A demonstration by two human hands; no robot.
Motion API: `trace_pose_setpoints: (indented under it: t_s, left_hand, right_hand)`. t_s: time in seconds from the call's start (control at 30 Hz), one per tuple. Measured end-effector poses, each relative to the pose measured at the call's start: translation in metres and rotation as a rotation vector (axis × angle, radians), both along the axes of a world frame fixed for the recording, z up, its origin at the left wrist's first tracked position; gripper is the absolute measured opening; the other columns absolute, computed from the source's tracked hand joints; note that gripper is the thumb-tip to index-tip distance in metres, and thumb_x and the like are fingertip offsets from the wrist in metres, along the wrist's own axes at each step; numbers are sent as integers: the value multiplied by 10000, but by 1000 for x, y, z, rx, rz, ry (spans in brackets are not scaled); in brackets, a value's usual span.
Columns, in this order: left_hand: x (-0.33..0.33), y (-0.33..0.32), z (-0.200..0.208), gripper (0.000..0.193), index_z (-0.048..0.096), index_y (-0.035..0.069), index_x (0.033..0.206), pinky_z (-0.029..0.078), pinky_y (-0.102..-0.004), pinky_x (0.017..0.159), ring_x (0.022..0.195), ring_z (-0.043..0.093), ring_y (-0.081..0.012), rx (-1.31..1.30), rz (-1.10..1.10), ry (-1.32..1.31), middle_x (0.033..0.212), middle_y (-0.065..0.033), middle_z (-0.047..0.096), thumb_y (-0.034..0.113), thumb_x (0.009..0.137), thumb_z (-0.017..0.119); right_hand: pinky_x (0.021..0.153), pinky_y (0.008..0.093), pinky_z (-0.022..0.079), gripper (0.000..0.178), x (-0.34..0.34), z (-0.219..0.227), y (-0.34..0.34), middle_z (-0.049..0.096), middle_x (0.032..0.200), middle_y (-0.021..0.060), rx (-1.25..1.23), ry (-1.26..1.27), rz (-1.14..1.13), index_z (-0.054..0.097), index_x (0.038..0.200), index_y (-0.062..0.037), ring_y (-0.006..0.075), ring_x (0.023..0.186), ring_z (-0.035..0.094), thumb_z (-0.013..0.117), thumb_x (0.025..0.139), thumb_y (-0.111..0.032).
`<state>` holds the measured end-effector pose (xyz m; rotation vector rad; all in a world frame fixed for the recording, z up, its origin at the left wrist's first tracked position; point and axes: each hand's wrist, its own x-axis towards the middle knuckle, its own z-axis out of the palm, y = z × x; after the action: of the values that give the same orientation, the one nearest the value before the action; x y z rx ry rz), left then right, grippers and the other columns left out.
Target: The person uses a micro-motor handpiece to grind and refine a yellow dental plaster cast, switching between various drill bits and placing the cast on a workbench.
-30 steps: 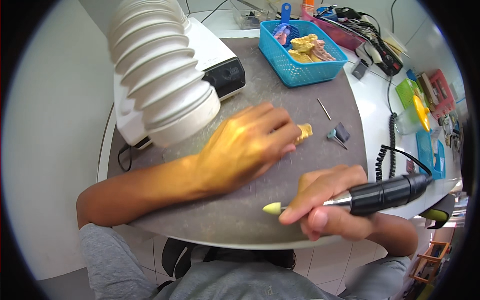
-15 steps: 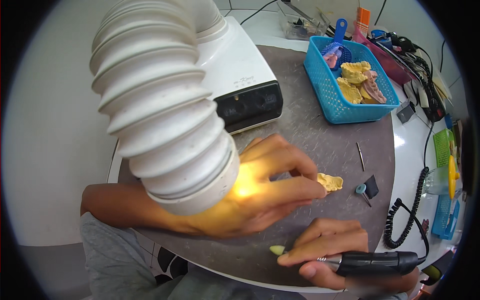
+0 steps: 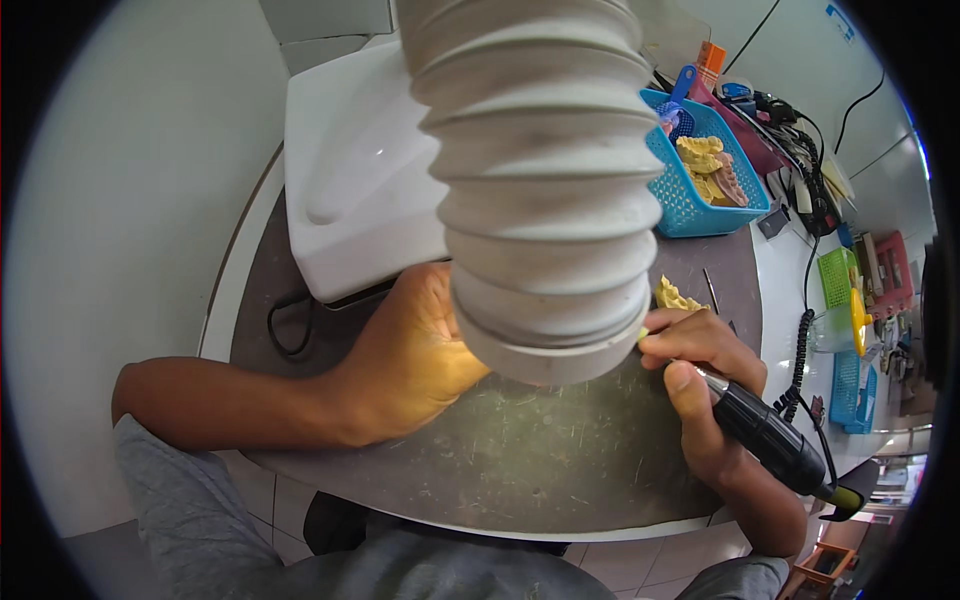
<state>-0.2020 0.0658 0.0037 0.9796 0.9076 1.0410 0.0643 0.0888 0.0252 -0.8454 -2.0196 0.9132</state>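
My right hand (image 3: 705, 385) is closed round a black rotary handpiece (image 3: 768, 432) with a silver nose, its cord trailing at the right. A small pale green grinding tip (image 3: 643, 334) shows by my fingertips, at the rim of a white ribbed hose (image 3: 550, 220). That hose covers the fingers of my left hand (image 3: 425, 345); only its back and wrist show, lit yellowish, so whether it holds anything is hidden. Just beyond my right hand, a piece of yellow plaster dental cast (image 3: 678, 294) lies on the grey mat (image 3: 520, 460).
A white machine (image 3: 360, 170) stands at the back left. In the back right, a blue basket (image 3: 700, 215) holds several dental casts. A thin metal tool (image 3: 711, 290) lies near the plaster piece. Coiled cord (image 3: 800, 365) and small coloured baskets line the right side.
My right hand has moved forward with the handpiece, its tip now up by the hose mouth. The view has shifted, and the hose now hides my left fingers, which showed before.
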Motion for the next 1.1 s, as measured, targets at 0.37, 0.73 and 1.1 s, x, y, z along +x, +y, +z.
trace_pose_setpoints:
  t_s: [0.37,0.73,1.1]
  left_hand:
    - [-4,-11,10,261,658,-33,1190,528,-238,912,1021,659,-70,36,-78,-117,1101,-47,738,69,960,726]
    - [0,-6,0,312,623,-24,1254,510,-268,999,1122,641,-97,-37,-136,-150,1198,-57,714,5,953,697]
    - [0,-9,1,414,564,-18,1322,490,-296,1054,1173,621,-108,51,-19,-390,1266,-55,682,-10,935,711]
  right_hand:
    - [674,306,571,298,-37,-3,-5,683,919,203,207,204,103,566,1052,38,205,739,701,748,835,-57]
    - [658,350,596,340,-39,-10,0,673,857,166,332,187,115,608,991,26,353,855,759,845,748,4]
    - [683,357,606,282,-42,-14,-1,673,812,143,298,188,73,622,941,29,363,856,770,818,738,17]
